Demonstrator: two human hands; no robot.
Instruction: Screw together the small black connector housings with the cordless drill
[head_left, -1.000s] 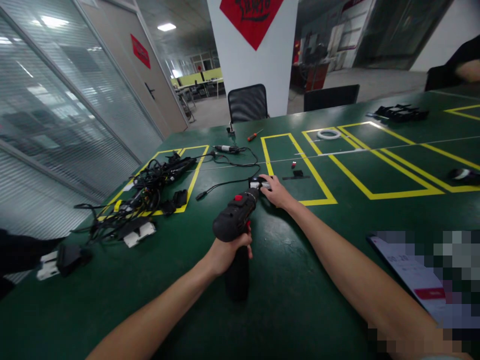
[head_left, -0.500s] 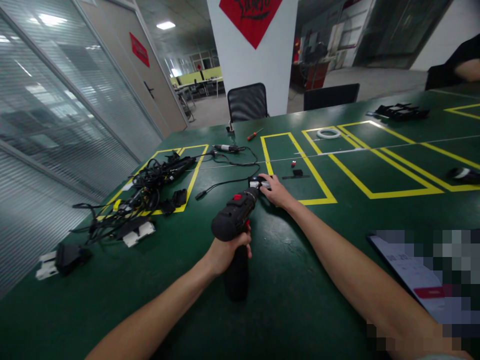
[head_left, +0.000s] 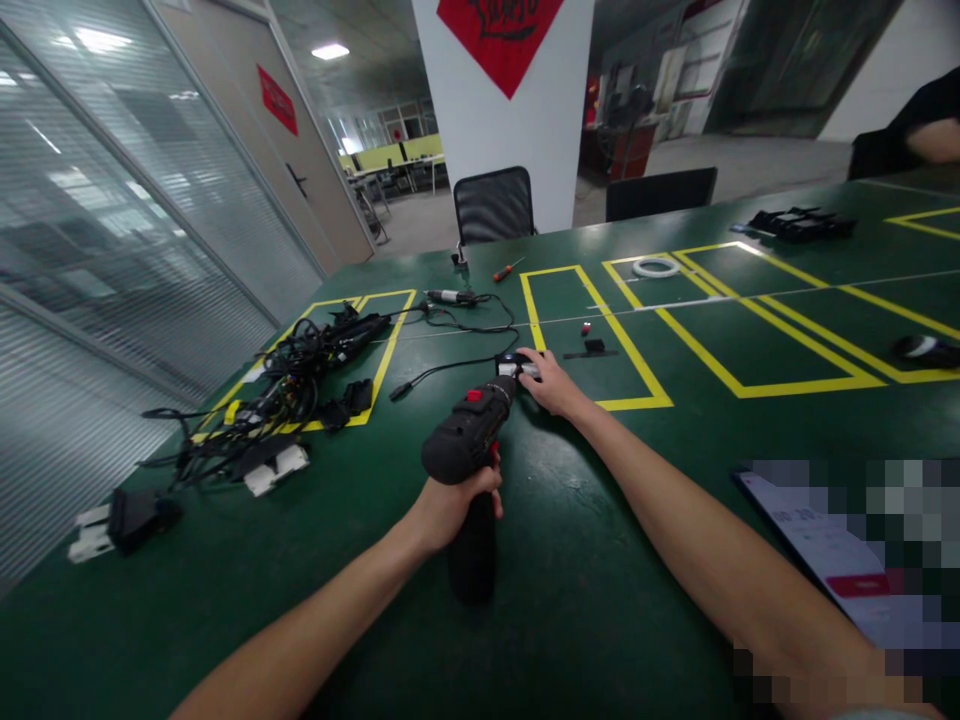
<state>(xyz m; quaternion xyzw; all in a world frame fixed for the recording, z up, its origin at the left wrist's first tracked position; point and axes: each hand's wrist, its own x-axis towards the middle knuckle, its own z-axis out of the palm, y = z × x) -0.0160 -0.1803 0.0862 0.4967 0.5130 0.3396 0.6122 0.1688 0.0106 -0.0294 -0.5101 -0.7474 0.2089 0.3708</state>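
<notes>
My left hand (head_left: pixel 450 505) grips the handle of a black cordless drill (head_left: pixel 469 440) with a red switch, its nose pointing away from me. The drill tip meets a small black and silver part (head_left: pixel 514 365) lying on the green table (head_left: pixel 570 560). My right hand (head_left: pixel 551 385) rests on that part and holds it down against the table, fingers curled over it. A thin black cable (head_left: pixel 450 370) runs from the part toward the left.
A tangle of black cables and adapters (head_left: pixel 292 385) lies at left, with a black and white plug (head_left: pixel 112 525) nearer me. A screwdriver (head_left: pixel 508 269), a white tape ring (head_left: pixel 654 267), a mouse (head_left: pixel 922 350) and black parts (head_left: pixel 802 224) lie farther off. Another person's arm (head_left: pixel 934 135) shows at far right.
Hardly anything has moved; both hands and the drill stay in place. A dark shape at the left edge, seen one second ago, is gone from view.
</notes>
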